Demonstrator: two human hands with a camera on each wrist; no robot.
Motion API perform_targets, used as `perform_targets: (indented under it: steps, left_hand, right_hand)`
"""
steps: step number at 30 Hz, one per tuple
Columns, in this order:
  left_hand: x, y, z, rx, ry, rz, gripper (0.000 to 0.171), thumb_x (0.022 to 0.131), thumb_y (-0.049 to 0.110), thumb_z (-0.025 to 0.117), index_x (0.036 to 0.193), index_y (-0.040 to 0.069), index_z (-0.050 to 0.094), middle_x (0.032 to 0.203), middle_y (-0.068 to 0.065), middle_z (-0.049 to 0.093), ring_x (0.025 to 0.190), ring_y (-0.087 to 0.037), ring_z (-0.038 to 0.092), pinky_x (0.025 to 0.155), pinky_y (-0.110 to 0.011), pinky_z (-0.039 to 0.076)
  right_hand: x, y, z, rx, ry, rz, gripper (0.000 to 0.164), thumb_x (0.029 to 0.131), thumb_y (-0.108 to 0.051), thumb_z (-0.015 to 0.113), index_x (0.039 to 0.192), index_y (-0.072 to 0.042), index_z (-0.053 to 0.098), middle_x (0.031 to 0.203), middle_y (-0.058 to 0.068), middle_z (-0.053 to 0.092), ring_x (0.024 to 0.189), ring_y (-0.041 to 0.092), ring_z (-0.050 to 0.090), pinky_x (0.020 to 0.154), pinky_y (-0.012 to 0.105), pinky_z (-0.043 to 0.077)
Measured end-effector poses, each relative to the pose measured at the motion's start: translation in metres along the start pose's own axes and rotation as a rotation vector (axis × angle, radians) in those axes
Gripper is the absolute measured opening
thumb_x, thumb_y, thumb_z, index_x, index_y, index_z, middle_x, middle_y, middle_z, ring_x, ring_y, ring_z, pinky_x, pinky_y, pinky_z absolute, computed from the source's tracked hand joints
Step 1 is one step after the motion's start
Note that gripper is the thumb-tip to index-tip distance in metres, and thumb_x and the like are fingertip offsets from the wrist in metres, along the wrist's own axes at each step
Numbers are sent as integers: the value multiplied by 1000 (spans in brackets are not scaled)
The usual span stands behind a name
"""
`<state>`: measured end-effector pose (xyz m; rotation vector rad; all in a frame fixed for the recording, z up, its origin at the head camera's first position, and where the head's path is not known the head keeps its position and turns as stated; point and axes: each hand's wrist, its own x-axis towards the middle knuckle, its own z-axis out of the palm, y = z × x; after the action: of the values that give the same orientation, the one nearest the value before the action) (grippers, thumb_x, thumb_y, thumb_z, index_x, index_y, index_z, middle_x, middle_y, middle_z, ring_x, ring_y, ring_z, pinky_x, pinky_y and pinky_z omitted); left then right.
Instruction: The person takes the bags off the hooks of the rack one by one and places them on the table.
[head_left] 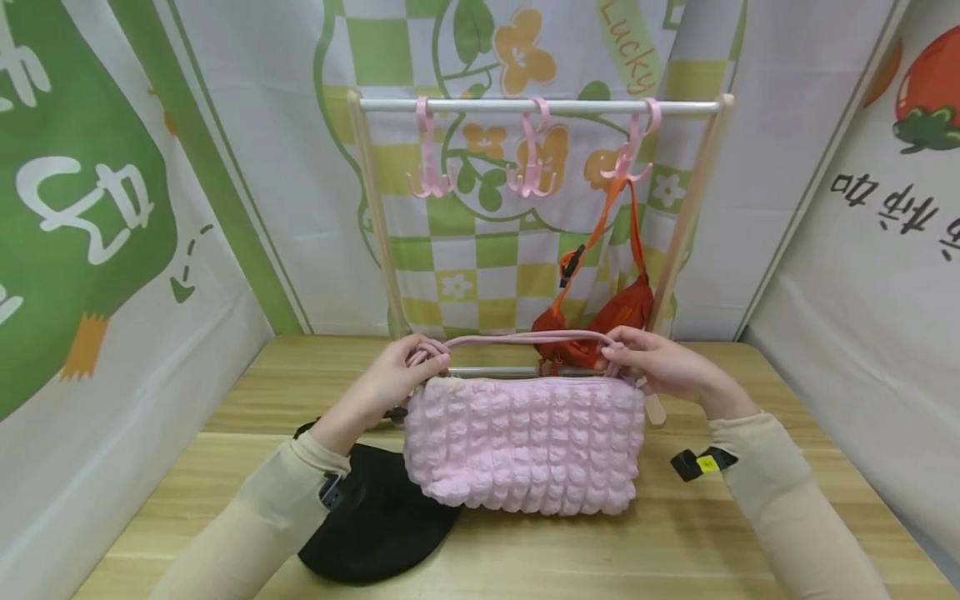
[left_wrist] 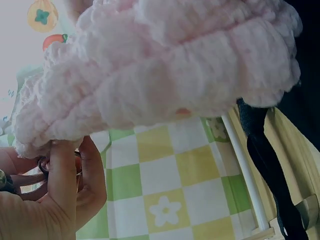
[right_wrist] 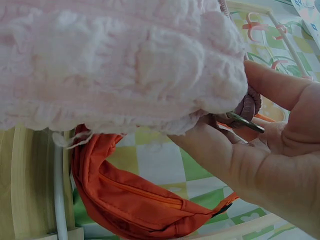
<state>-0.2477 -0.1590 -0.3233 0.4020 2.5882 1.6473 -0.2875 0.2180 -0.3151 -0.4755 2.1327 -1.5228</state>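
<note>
A pink puffy handbag (head_left: 525, 446) hangs upright between both hands, over the wooden table. My left hand (head_left: 401, 371) grips its strap at the bag's left end, thumb across the cord. At the other end my right hand (head_left: 667, 365) pinches the strap near the top corner. The thin pink strap (head_left: 525, 337) stretches between the two hands above the zip. In the left wrist view the bag's underside covers much of the picture, with the left hand (left_wrist: 60, 187) at its end. The right wrist view shows the right hand (right_wrist: 250, 135) by a metal ring on the strap.
Behind the bag stands a rack with a metal rail (head_left: 480, 106) and pink hooks (head_left: 532, 158). An orange waist bag (head_left: 618, 312) hangs from the right hook. A black cap (head_left: 375, 525) lies on the table (head_left: 555, 558), partly behind the pink bag. Printed cloth walls enclose the table.
</note>
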Motion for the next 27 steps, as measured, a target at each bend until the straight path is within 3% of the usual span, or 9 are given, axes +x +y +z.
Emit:
perform_targets:
  steps: [5,8,16,27]
  left_hand:
    - [-4,-4,2,13,-29,-10,26,95,25,57,110,4,57,116,-15,59,110,-24,54,98,-38,41]
    - [-6,-7,3,-10,-48,-13,26,96,24,57,112,3,57,115,-18,60,109,-25,56,98,-38,42]
    - [-12,-11,3,-67,-108,-73,32,96,25,56,115,0,55,106,-17,59,82,-13,52,66,-24,47]
    - [-13,-16,1,-110,-136,-122,36,96,28,56,118,0,52,105,-14,57,79,-14,55,62,-27,50]
  right_hand:
    - [-2,4,0,-1,-33,13,20,99,-29,51,110,-12,48,103,6,61,70,9,56,58,25,52]
    - [-3,5,1,-3,-42,30,21,98,-29,51,110,-12,48,102,5,60,69,8,56,58,25,52]
    - [-4,7,3,-24,-48,68,38,98,-31,52,119,-1,42,105,8,60,72,10,56,60,26,54]
    - [-2,13,4,-4,-94,64,21,98,-29,51,110,-11,48,103,5,61,71,8,56,60,24,53]
